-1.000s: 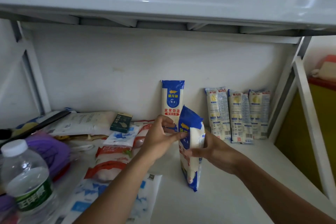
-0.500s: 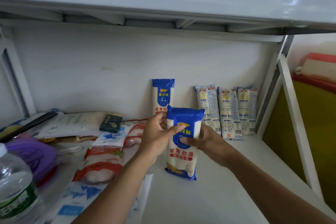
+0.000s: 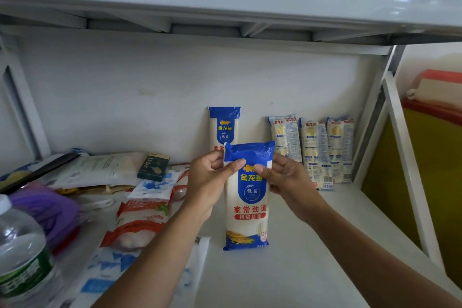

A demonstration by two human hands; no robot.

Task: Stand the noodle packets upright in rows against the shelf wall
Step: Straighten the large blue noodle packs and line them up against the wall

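Left grip (image 3: 208, 180) and right grip (image 3: 287, 181) pinched the blue-and-white plastic noodle packet (image 3: 247, 210) near its top. Let go away from the white shelf wall (image 3: 150, 97), it could have tipped over.

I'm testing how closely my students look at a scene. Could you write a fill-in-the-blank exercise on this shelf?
1. The left hand and the right hand pinch the noodle packet near its ____ end.
2. A second blue packet stands against the back wall, ____ the held one.
3. To its right, ____ yellowish packets stand side by side.
4. The water bottle has a ____ label.

Missing words: top; behind; three; green
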